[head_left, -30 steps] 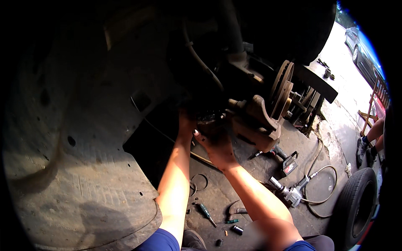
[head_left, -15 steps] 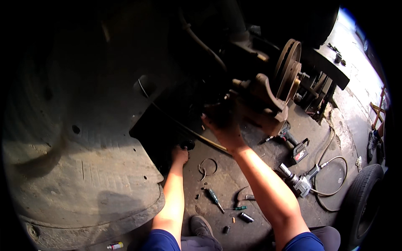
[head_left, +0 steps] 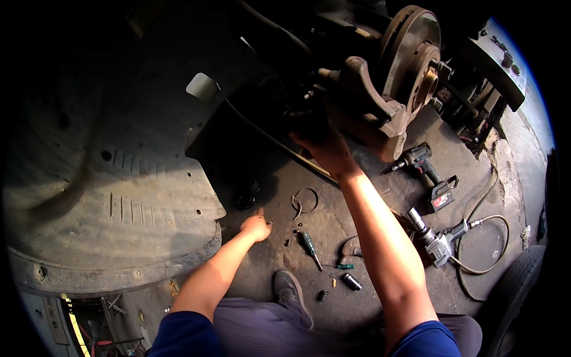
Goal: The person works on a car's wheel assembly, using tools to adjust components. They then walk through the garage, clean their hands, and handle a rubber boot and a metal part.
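Note:
My left hand (head_left: 256, 227) is above the floor with its index finger stretched out, and I see nothing in it. Just beyond it, in shadow, sits a dark round part (head_left: 247, 195), apart from the fingers. My right hand (head_left: 326, 149) reaches up under the vehicle beside the dark suspension parts. Its fingers are lost in shadow, so their grip does not show. Right of it are the rusty knuckle arm (head_left: 363, 83) and the brake disc (head_left: 410, 50). A thin cable or rod (head_left: 285, 149) slants down to my right wrist.
A wheel-arch liner (head_left: 137, 208) fills the left. On the floor lie a metal ring (head_left: 308, 200), a green screwdriver (head_left: 309, 247), a socket (head_left: 352, 282), a cordless impact wrench (head_left: 425, 169) and an air impact wrench (head_left: 437, 244) with its hose (head_left: 505, 238). A tire (head_left: 517, 297) stands at right.
My left hand has drawn back from the dark round part, which it was touching before. My right hand stays at the suspension. The whole view has shifted, bringing the disc higher.

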Available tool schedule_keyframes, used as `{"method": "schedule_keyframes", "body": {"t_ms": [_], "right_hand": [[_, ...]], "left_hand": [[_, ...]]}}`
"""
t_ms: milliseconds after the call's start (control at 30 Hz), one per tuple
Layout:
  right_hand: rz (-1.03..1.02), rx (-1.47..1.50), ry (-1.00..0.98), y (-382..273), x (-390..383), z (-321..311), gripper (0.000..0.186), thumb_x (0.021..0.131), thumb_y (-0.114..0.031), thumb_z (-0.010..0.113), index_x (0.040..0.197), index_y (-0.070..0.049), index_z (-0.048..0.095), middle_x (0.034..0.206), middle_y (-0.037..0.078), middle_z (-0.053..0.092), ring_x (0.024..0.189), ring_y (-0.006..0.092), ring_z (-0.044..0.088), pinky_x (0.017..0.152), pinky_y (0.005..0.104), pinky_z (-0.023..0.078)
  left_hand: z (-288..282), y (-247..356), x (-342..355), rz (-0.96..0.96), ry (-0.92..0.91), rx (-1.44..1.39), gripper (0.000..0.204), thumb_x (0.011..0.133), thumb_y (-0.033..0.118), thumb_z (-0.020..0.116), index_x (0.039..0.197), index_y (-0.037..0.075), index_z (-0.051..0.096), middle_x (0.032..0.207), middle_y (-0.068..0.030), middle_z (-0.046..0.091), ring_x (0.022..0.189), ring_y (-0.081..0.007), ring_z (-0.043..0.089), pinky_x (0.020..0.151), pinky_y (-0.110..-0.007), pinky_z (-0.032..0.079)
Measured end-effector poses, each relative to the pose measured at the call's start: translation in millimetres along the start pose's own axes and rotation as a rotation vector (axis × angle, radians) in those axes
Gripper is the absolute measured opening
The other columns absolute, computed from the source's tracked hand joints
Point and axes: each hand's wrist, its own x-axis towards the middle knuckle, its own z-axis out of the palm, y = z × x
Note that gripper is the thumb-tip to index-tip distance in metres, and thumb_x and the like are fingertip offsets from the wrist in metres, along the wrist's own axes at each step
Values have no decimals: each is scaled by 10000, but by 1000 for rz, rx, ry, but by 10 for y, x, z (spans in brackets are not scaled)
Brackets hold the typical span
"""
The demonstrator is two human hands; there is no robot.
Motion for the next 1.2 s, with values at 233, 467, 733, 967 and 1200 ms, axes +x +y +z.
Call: {"method": "schedule_keyframes", "body": {"t_ms": [233,467,733,967,1200], "right_hand": [[215,136,-93,-153,-8,109,419,950,-222,822,1284,-29,657,1005,15,693,849,107,658,669,292,575],[165,152,-149,236,30,-67,330,981,-149,784,1261,-20,667,1079,46,716,871,92,648,724,268,562],[291,-68,-256,112,-90,-315,545,889,-254,880,1311,2,650,1107,56,716,924,119,640,804,285,542],[504,-144,-398,359,-252,-904,863,827,-309,921,1512,36,524,1278,161,733,1180,198,672,1039,319,520],[578,-503,-458,781,-448,-1013,855,837,-372,903,1514,3,539,1280,186,747,1220,243,696,1059,342,530]], "left_hand": [[-312,427,-1285,215,-97,-451,681,1052,448,628,1585,92,396,1178,-181,712,1117,-297,705,919,-399,555],[-842,679,-1984,214,-415,-1747,606,1107,519,481,1593,164,406,1393,-161,602,1253,-301,624,976,-488,551],[-913,667,-1532,292,-316,-1884,693,1051,615,507,1549,135,469,1461,-205,556,1334,-375,566,1056,-606,498],[-1103,978,-1479,399,315,-748,661,1035,424,648,1549,66,437,1483,-278,536,1356,-424,575,1129,-439,484],[-1163,1080,-1655,369,191,-390,711,1019,441,653,1596,126,382,1557,-354,426,1416,-526,483,1186,-520,437]]}}
